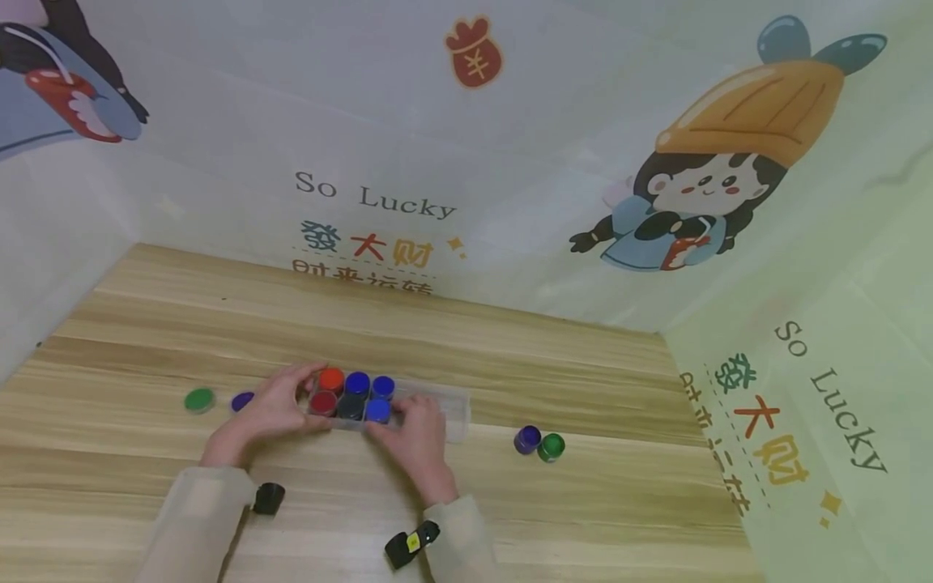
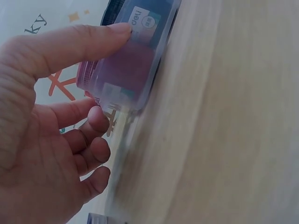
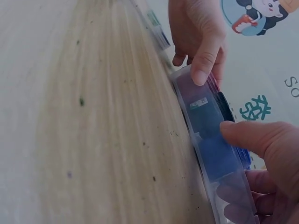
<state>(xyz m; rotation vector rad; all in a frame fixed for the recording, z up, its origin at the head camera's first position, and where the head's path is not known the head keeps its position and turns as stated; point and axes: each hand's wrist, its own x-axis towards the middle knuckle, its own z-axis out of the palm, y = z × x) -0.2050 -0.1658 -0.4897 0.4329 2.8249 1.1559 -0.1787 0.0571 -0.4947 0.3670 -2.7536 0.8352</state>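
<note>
I have both hands on a clear plastic paint case (image 1: 453, 409), which lies lengthwise in front of the person on the wood-grain tabletop (image 1: 583, 526). The left hand (image 1: 271, 406) grips its left end, thumb against the near wall beside the deli label (image 2: 144, 24) and forefinger round the end; I judge that this braces the case against sliding. The right hand (image 1: 417, 437) has a narrow hold farther along, thumb on the near wall and fingers curled on the other side, showing through the plastic; whether they also press the front blue jar (image 1: 377, 410) I cannot tell. Six capped jars fill the left part in two rows: an orange-red jar (image 1: 331, 379) and two more blue jars (image 1: 357, 382) behind, a dark red jar (image 1: 324, 402), a black jar (image 1: 353, 406) and that front blue one nearer, packed snugly, probably so they stand upright. Right of the case, a purple jar (image 1: 528, 440) and a green jar (image 1: 551, 447) stand side by side, apparently uncapped, since a green lid (image 1: 199, 399) and a purple lid (image 1: 241, 401) lie left of the case, probably set aside there.
</note>
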